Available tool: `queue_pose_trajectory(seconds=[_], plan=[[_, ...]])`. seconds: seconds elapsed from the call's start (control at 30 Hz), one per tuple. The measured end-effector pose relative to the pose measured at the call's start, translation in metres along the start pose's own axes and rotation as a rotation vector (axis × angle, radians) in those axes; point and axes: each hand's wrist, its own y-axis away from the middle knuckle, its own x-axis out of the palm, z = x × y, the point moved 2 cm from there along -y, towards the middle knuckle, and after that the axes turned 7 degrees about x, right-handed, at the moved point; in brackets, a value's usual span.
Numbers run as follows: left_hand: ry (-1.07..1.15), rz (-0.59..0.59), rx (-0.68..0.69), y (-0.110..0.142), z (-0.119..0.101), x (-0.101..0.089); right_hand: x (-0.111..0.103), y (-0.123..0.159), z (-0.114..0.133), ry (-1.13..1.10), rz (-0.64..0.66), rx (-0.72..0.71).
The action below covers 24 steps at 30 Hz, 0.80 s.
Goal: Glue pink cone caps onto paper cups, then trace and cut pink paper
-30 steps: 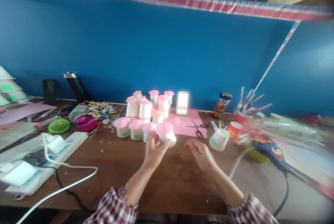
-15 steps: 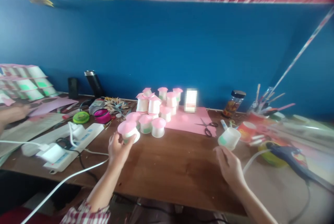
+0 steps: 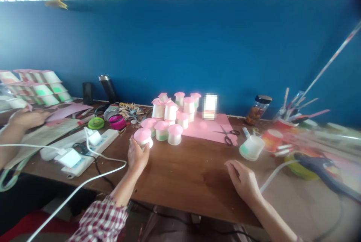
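Observation:
My left hand [image 3: 138,156] is curled around the near side of a white paper cup with a round pink paper top [image 3: 142,135]. The cup stands at the front left of a group of similar cups, and my fingers partly hide it. My right hand [image 3: 243,180] is over the brown table, empty, its fingers loosely extended and apart from the thumb. A plain white paper cup with a green patch [image 3: 251,148] stands beyond that hand. More pink-topped cups [image 3: 175,134] stand behind, some stacked in two levels.
Scissors [image 3: 229,135] lie on a pink sheet [image 3: 211,129]. At right are a glue gun [image 3: 318,168], a brush holder [image 3: 284,123] and a lidded jar [image 3: 258,110]. At left, a power strip [image 3: 90,153] with cables lies near another person's hand [image 3: 29,117].
My right hand has drawn back from the white cup with the green patch. My left hand stays at the pink-topped cup. The view has shifted slightly left.

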Motion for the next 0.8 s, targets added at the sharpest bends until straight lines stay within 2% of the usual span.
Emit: queue_pose_trajectory(seconds=[0.4, 0.5, 0.57, 0.63, 0.7, 0.77, 0.8], plan=[[0.052, 0.027, -0.051, 0.006, -0.001, 0.002, 0.002, 0.001, -0.001, -0.011, 0.043, 0.008], [0.069, 0.085, -0.037, 0.022, -0.008, -0.003, 0.002, 0.001, 0.000, -0.006, 0.059, 0.001], [0.075, 0.128, -0.016, 0.041, -0.020, -0.008, 0.002, 0.001, 0.000, 0.000, 0.058, -0.006], [0.090, 0.130, 0.077, 0.066, -0.039, -0.013, 0.002, 0.001, 0.001, 0.005, 0.062, -0.012], [0.149, 0.151, 0.316, 0.090, -0.064, -0.014, 0.001, 0.001, 0.003, 0.013, 0.071, -0.025], [0.221, 0.237, 0.523, 0.107, -0.089, -0.006, -0.001, 0.001, 0.008, 0.036, 0.082, -0.048], [0.262, 0.289, 0.574, 0.110, -0.100, 0.001, -0.002, 0.000, 0.011, 0.056, 0.096, -0.073]])
